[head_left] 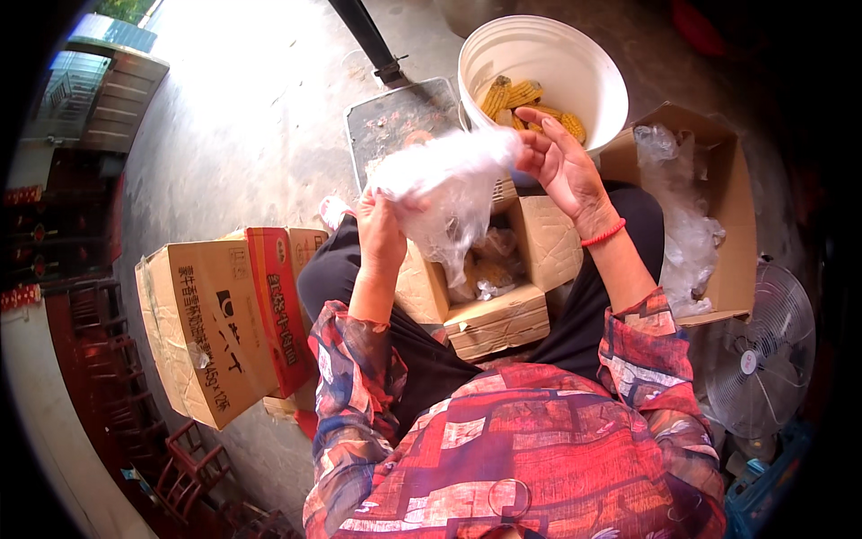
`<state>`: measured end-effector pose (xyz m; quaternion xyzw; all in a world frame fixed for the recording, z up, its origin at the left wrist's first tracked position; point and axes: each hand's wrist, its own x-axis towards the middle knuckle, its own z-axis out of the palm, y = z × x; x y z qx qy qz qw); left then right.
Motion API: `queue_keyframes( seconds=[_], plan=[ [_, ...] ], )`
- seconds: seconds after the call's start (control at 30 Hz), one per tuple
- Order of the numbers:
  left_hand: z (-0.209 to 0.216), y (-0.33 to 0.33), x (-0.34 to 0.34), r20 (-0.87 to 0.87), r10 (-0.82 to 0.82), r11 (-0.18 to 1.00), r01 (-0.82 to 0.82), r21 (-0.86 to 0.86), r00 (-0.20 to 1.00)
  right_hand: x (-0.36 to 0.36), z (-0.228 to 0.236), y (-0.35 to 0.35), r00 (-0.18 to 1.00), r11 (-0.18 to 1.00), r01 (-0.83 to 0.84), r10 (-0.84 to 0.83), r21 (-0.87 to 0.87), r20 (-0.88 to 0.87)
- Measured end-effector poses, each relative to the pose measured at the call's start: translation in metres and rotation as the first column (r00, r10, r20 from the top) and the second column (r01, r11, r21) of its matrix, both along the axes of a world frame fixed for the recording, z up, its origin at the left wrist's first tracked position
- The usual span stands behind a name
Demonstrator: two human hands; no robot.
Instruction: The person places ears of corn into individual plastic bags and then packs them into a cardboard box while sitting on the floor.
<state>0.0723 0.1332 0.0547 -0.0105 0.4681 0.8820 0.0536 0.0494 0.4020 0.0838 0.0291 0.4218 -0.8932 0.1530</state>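
Observation:
A thin clear plastic bag (435,184) stretches between my hands, its upper part blurred by motion. The fingers of my left hand (381,225) pinch its left edge. My right hand (564,166), with a red cord on the wrist, is at the bag's other end; its fingers are apart, and I cannot tell whether the tips touch the plastic. Under the bag, between my legs, an open cardboard box (496,328) holds plastic-wrapped things, partly hidden. Just past my right hand, a white bucket (588,63) contains several yellow corn cobs (523,92).
To the right, another open cardboard box (738,234) holds crumpled clear plastic bags (687,216). A fan (763,350) stands behind it. Closed cartons (215,332) are at my left. A platform scale (404,117) sits beside the bucket. Dark wooden stools (190,467) are at far left.

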Motion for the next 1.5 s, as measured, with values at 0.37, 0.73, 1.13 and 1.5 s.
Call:
queue_keyframes(
  seconds=[0.37, 0.73, 1.13, 1.5],
  plan=[
    [-0.012, 0.016, -0.013, 0.065, -0.001, 0.999, 0.005, -0.05, 0.998, 0.009, -0.028, -0.035, 0.98, 0.9, -0.181, 0.198, 0.396, -0.001],
    [0.011, 0.002, -0.024, -0.119, 0.199, 0.914, -0.228, -0.336, 0.973, -0.008, -0.039, -0.023, 0.996, 0.939, -0.059, 0.034, 0.338, 0.078],
    [-0.017, -0.031, -0.039, 0.104, 0.279, 0.957, -0.286, 0.056, 0.955, -0.011, -0.023, -0.013, 0.981, 0.978, -0.162, 0.145, 0.129, 0.13],
    [-0.01, -0.03, -0.037, -0.175, 0.581, 0.612, -0.569, -0.549, 0.794, -0.018, -0.041, -0.014, 0.995, 0.965, -0.053, 0.03, 0.257, 0.095]
  ],
)
